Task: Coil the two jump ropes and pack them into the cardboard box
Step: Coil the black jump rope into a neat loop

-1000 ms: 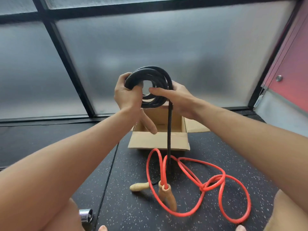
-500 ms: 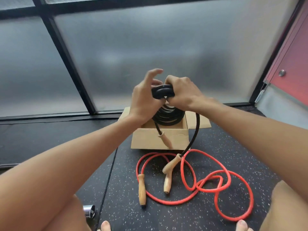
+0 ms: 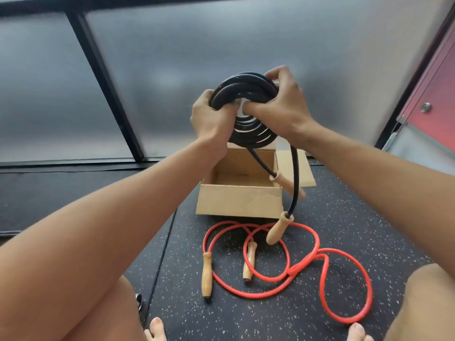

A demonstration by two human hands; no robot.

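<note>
Above the box (image 3: pixel 238 203), the left hand (image 3: pixel 209 119) is gripping one side of the black rope coil (image 3: pixel 246 92) and the right hand (image 3: pixel 283 107) is pinching the other, and this springy, bendy rope is probably needing all loops squeezed together.

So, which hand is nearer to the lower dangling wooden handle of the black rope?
Right. The right hand grips the black coil on its right, above that handle; the left hand grips its left side, farther across.

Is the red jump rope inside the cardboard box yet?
No, the red jump rope lies loose on the floor in front of the cardboard box.
</note>
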